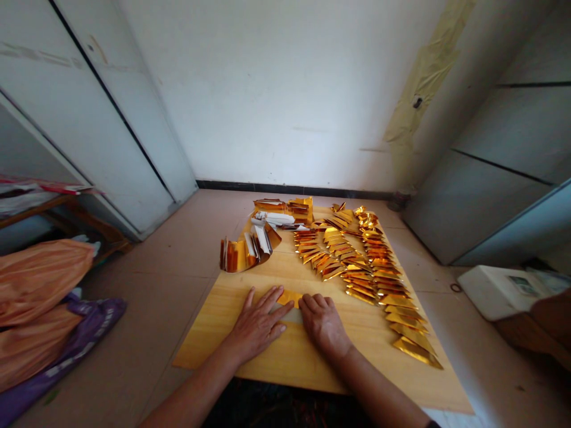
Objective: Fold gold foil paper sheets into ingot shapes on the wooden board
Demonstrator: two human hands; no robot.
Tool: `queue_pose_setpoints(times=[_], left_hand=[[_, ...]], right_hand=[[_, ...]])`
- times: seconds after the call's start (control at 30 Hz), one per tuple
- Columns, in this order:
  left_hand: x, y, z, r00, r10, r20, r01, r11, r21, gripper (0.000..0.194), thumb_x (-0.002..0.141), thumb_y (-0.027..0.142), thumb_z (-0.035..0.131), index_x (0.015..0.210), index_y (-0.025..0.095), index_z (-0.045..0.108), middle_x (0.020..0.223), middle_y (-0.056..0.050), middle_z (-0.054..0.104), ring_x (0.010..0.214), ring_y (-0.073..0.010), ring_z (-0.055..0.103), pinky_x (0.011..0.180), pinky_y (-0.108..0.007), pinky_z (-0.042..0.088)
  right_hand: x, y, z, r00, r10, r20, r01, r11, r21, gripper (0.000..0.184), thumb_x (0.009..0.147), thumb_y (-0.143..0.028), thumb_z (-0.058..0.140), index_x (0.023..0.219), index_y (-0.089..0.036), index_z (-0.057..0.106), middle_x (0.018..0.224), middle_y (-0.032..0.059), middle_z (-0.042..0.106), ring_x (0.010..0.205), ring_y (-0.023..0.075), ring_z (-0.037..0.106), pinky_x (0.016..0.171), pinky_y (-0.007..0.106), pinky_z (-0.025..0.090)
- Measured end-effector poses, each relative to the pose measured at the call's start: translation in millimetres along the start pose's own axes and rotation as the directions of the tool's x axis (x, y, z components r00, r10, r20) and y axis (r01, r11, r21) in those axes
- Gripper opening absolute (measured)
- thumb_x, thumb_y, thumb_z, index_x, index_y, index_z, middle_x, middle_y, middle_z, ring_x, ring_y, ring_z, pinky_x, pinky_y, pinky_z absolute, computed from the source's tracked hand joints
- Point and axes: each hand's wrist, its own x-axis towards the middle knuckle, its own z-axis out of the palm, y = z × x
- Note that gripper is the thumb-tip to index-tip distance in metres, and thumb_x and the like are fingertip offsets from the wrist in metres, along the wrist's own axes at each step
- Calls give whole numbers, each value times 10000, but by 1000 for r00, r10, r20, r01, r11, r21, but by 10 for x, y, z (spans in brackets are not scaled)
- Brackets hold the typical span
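A small sheet of gold foil paper (291,298) lies on the wooden board, partly folded, with a pale strip showing along its near side. Flat over its left part rests my left hand (259,324), fingers spread and fingertips touching the paper. My right hand (325,324) is closed at the sheet's right end, its fingers curled together on the edge. The thumb of that hand is mostly hidden. To the right, folded gold foil pieces (392,279) lie overlapped in long curving rows.
Stacks of gold and white paper sheets (250,248) stand at the board's far left. The wooden board (214,324) sits low above a tiled floor. Orange and purple bags (49,309) lie left; a white container (495,291) is at right. Cabinets flank a white wall.
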Motion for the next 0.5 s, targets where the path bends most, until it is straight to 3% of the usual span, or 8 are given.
queue_pose_setpoints(times=[0.23,0.5], left_hand=[[-22,-54,-66,996,34,82,-32,999,-30,553,873,369,512,1369,478,293,1548,-19,158,1394,-256,220,1085,-623,64],[-21,-45,-60,997,26,78,-23,998,-51,578,858,337,543,1367,473,306,1553,-25,129,1394,-264,222,1087,-622,43]], right_hand=[[-11,3,-14,1000,25,-13,-25,999,31,149,906,-231,506,1023,-206,595,1045,52,615,866,183,477,712,324,299],[-20,22,-20,1000,1,-17,-1,1000,-8,195,918,-230,477,1077,-201,586,1099,54,613,850,180,480,680,326,306]])
